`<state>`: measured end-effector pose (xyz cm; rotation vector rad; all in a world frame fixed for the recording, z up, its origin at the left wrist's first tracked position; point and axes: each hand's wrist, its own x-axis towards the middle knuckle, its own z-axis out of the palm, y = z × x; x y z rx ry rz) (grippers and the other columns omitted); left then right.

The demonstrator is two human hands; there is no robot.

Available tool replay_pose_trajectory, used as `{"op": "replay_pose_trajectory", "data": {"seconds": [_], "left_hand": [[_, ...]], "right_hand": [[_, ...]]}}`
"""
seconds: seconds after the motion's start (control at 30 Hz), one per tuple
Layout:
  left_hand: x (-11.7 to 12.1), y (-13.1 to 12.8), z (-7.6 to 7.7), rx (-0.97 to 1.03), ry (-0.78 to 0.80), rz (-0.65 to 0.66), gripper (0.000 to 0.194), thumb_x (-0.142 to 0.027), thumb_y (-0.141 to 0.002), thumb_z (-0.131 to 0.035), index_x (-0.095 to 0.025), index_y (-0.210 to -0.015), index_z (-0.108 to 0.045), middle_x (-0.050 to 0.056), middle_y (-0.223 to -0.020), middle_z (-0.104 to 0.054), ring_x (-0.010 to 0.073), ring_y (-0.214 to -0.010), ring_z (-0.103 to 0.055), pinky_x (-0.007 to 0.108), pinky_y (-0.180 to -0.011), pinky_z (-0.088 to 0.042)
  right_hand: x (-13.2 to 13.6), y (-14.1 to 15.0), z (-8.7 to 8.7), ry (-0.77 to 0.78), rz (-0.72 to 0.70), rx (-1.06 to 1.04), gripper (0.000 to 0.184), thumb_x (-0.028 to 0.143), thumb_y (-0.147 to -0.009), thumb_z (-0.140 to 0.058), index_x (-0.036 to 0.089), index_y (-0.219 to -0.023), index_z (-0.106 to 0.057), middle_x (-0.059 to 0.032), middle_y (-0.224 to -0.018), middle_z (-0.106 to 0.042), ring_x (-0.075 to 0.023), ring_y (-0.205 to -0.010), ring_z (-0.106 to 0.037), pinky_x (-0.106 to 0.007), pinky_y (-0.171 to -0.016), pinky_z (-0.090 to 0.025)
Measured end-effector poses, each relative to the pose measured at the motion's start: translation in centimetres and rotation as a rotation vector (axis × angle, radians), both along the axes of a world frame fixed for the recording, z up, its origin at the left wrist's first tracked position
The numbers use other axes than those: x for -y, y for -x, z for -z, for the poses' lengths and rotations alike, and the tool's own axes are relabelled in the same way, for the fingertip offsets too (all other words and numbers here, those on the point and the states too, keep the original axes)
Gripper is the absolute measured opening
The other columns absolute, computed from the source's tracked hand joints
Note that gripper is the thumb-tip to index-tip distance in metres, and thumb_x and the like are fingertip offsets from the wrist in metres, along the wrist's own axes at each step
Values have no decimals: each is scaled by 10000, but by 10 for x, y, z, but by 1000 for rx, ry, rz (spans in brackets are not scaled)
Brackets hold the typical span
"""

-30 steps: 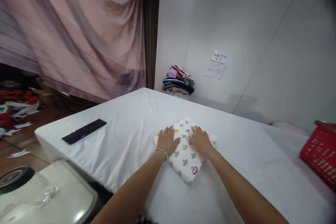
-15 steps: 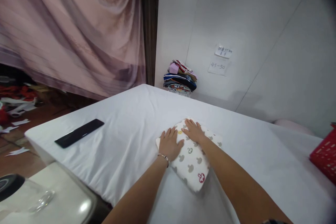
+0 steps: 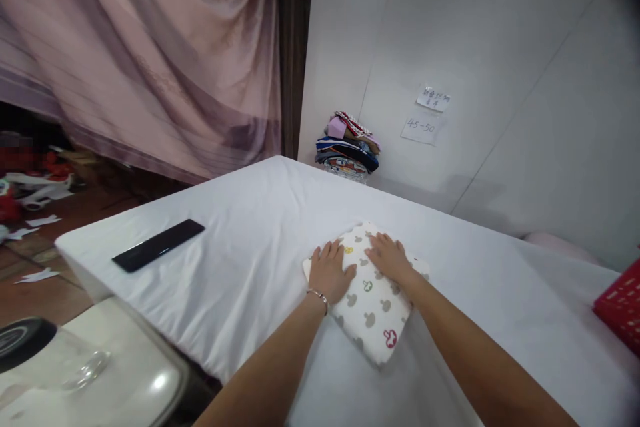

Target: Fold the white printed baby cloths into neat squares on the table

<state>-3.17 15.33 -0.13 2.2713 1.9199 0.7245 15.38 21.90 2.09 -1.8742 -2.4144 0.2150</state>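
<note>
A folded white cloth [image 3: 376,303] printed with grey, red, green and yellow mushroom-like shapes lies on the white-covered table [image 3: 240,240]. Flat on its left side rests my left hand [image 3: 331,272], fingers stretched forward and thumb apart, a bracelet at the wrist. My right hand [image 3: 393,257] lies on the cloth's upper right part with its fingers extended. Both palms press down on the fabric without gripping it. Part of the cloth is hidden under the hands and right forearm.
A dark phone-like slab [image 3: 159,245] lies at the table's left. Folded clothes [image 3: 347,147] are stacked by the wall behind. A red basket [image 3: 623,300] stands at the right edge. At lower left, a glass jar [image 3: 65,357] lies on a pale surface.
My right hand has moved up the cloth, then slightly back toward the right. My left hand stays on the left side. The camera view has shifted a little.
</note>
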Motion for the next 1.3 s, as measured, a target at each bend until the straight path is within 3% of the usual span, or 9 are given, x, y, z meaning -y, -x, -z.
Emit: {"op": "replay_pose_trajectory", "data": {"seconds": [0.17, 0.3, 0.5, 0.6, 0.7, 0.87, 1.03, 1.17, 1.3], "left_hand": [[0, 0, -1, 8, 17, -6, 557, -498, -835, -328, -195, -1297, -400, 51, -1415, -327, 267, -1300, -241, 470, -1076, -129], [0, 0, 0, 12, 6, -9, 547, -496, -833, -342, -198, -1287, -412, 45, -1413, -332, 260, -1293, -253, 463, -1076, -136], [0, 4, -1, 70, -53, 21, 484, -481, -844, -366, -218, -1240, -460, 39, -1373, -398, 240, -1266, -301, 453, -1060, -180], [-1, 8, -5, 156, -104, 60, 405, -417, -866, -365, -233, -1201, -497, 22, -1322, -464, 209, -1242, -345, 424, -1054, -216], [-3, 12, -7, 230, -181, 58, 355, -358, -880, -356, -233, -1159, -536, 23, -1266, -519, 198, -1227, -369, 422, -1063, -207], [-7, 10, -1, 258, -158, 46, 358, -368, -870, -375, -217, -1148, -544, 36, -1294, -489, 203, -1225, -371, 398, -1040, -279], [-8, 6, 2, 251, 50, 74, 449, -428, -851, -380, -190, -1216, -492, 62, -1362, -409, 218, -1190, -430, 361, -998, -350], [-2, 5, -1, 277, 99, 146, 438, -438, -840, -392, -199, -1188, -512, 45, -1261, -520, 208, -1109, -508, 320, -966, -378], [8, 4, -2, 391, 134, 166, 447, -478, -828, -401, -226, -1180, -514, 30, -1129, -605, 176, -928, -591, 289, -863, -444]], "right_hand": [[-15, -38, -5, 132, 256, -76, 656, 545, -848, -261, 133, -1353, -331, -125, -1383, -369, -266, -1242, -364, -383, -988, -293], [-23, -55, -7, 167, 247, -101, 675, 641, -795, -304, 165, -1229, -504, -122, -1317, -458, -286, -1178, -440, -383, -945, -344], [-29, -62, -7, 317, 356, -231, 798, 736, -654, -456, 135, -1171, -539, -167, -1230, -523, -307, -1030, -543, -409, -833, -418], [-26, -72, -6, 352, 401, -254, 769, 755, -624, -468, 109, -1011, -629, -183, -1113, -594, -312, -959, -578, -396, -798, -429], [-14, -95, -4, 315, 486, -241, 732, 746, -637, -457, 99, -915, -655, -196, -1051, -619, -321, -938, -589, -389, -772, -437], [26, -142, -3, 306, 758, -299, 758, 731, -679, -413, 73, -985, -628, -211, -1089, -602, -302, -955, -592, -352, -742, -460], [58, -159, -14, 402, 743, -469, 678, 685, -680, -487, 102, -997, -626, -179, -1047, -630, -255, -898, -612, -305, -688, -479], [79, -154, -18, 435, 770, -529, 653, 674, -684, -503, 125, -1023, -597, -152, -968, -653, -230, -801, -624, -302, -604, -484], [104, -148, -8, 537, 739, -653, 660, 723, -692, -438, 136, -950, -594, -117, -826, -663, -193, -640, -615, -288, -514, -472]]}}
